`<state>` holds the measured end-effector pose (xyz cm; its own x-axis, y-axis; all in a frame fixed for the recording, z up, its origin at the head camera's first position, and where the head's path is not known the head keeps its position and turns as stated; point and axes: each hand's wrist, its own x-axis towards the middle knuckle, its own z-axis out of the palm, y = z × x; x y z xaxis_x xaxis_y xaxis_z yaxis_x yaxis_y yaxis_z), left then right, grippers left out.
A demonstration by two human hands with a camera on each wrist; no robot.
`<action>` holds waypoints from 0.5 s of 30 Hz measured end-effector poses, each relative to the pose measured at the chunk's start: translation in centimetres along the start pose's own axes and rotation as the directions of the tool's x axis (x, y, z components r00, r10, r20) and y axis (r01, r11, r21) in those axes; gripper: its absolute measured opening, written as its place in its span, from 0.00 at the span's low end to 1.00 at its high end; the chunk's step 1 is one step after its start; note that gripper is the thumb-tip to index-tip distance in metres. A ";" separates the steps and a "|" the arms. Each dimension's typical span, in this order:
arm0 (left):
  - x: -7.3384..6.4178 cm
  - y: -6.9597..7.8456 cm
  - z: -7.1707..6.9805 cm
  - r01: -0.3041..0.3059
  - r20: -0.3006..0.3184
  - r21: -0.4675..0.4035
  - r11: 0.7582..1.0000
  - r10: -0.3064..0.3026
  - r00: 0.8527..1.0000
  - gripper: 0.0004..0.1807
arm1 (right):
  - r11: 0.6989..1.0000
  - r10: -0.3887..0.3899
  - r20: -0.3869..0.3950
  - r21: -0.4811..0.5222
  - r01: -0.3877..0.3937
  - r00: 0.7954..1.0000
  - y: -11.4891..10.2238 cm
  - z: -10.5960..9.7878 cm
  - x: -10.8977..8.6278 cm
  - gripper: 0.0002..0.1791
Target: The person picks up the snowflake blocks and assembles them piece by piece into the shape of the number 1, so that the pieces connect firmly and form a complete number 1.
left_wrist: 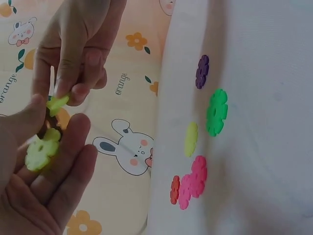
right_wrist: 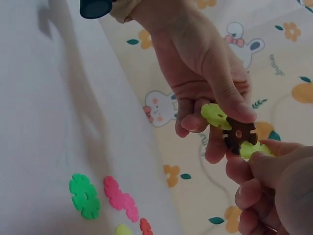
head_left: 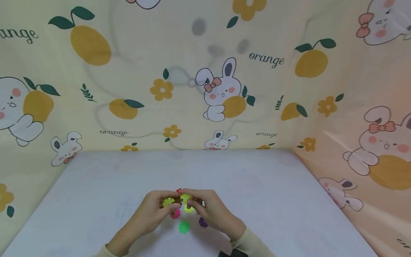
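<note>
Both hands meet over the table at front centre. My left hand (head_left: 154, 212) pinches a notched brown plastic snowflake disc (right_wrist: 238, 133) between thumb and fingers. A yellow-green disc (right_wrist: 215, 115) is slotted into the brown one and lies against the left fingers. Thumb and fingertips of my right hand (head_left: 213, 210) pinch a second yellow-green disc (right_wrist: 252, 149), which meets the brown disc's opposite edge. Below the hands lie a green disc (head_left: 184, 227), a purple disc (head_left: 203, 222), pink discs (left_wrist: 198, 176), a yellow disc (left_wrist: 191, 139) and a red disc (left_wrist: 174, 190).
A white-covered table (head_left: 273, 200) stretches out around the hands. Behind it hangs a cream cloth (head_left: 189, 46) printed with rabbits and oranges, continuing along both sides. A dark device (head_left: 233, 253) shows at the right wrist.
</note>
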<state>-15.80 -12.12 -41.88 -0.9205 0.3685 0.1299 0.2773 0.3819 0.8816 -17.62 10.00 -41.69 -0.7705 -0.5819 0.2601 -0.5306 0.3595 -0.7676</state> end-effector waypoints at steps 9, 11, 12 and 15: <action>-0.1 0.2 -0.2 0.058 0.019 0.033 0.998 -0.058 0.998 0.16 | 0.998 0.045 -0.003 0.034 -0.045 0.999 -0.3 0.6 -0.1 0.21; 0.0 0.2 -0.1 0.066 0.011 0.035 0.997 -0.067 0.998 0.16 | 0.997 0.058 -0.003 0.055 -0.058 0.998 -0.2 0.6 -0.1 0.21; 0.0 0.2 -0.1 0.069 0.007 0.039 0.997 -0.070 0.998 0.16 | 0.995 0.067 0.000 0.071 -0.067 0.998 -0.2 0.5 -0.1 0.21; 0.2 0.2 -0.1 0.079 -0.008 0.051 0.996 -0.079 0.997 0.15 | 0.989 0.086 0.006 0.124 -0.086 0.996 0.0 0.4 0.1 0.21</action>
<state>-15.93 -12.03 -41.65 -0.9416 0.3306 0.0636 0.2174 0.4529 0.8646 -17.55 9.67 -41.87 -0.8114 -0.5529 0.1896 -0.4143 0.3152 -0.8538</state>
